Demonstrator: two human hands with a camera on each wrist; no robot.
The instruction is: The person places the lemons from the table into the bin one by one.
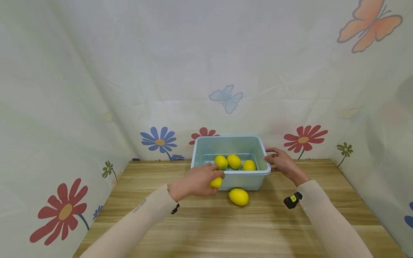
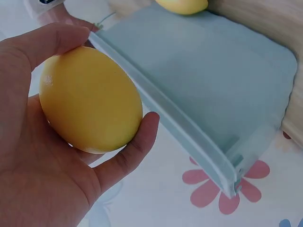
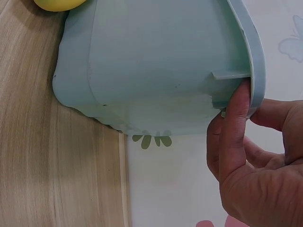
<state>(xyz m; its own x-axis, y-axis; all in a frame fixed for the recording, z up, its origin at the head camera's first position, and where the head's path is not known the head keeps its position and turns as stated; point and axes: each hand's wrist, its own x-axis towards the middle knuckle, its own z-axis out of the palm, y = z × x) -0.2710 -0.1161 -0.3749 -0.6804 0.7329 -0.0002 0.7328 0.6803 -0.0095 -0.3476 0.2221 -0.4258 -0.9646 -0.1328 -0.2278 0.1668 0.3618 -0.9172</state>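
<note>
My left hand (image 1: 200, 180) grips a yellow lemon (image 2: 90, 99), thumb and fingers curled round it. It hangs by the front left rim of a pale blue plastic bin (image 1: 245, 182). With its fingers under the rim and thumb on top, my right hand (image 3: 258, 165) pinches the bin's right side. Inside the bin lie three lemons: one on the left (image 1: 221, 162), a middle lemon (image 1: 233, 161) and a right lemon (image 1: 249, 165), partly hidden by the front rim. Another lemon (image 1: 238, 197) rests on the table just in front of the bin.
The wood-grain table (image 1: 206, 229) ends against a white cloth backdrop (image 1: 174, 71) printed with flowers and butterflies. Cloth walls also stand at left and right. A small black device (image 1: 293, 200) sits at the right wrist.
</note>
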